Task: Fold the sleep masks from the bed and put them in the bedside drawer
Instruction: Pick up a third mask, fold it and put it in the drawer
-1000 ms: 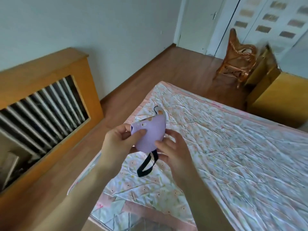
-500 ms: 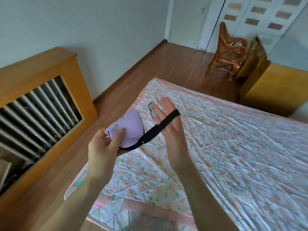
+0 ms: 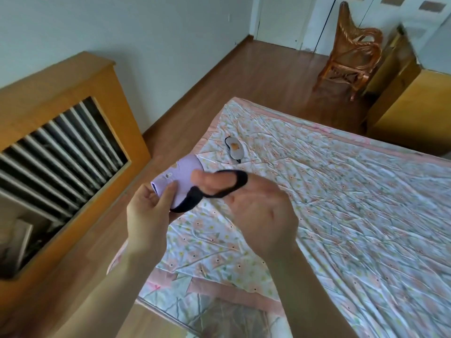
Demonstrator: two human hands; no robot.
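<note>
My left hand [image 3: 148, 211] grips a folded lilac sleep mask [image 3: 181, 179] above the bed's near-left corner, thumb on its top face. The mask's black elastic strap [image 3: 220, 189] loops around the bent fingers of my right hand [image 3: 253, 206], which is blurred. A second sleep mask [image 3: 234, 149], grey with an orange mark, lies flat on the flowered bedspread [image 3: 341, 203] just beyond my hands. No bedside drawer shows in this view.
A wooden radiator cover [image 3: 61, 147] with slats runs along the left wall. Wood floor lies between it and the bed. A wicker chair [image 3: 351, 52] stands by the far doors, and a yellow wooden cabinet [image 3: 412, 108] sits at the far right.
My right hand turned and bent its fingers, winding the black strap back toward the lilac mask. The view shifted, uncovering the grey mask on the bed.
</note>
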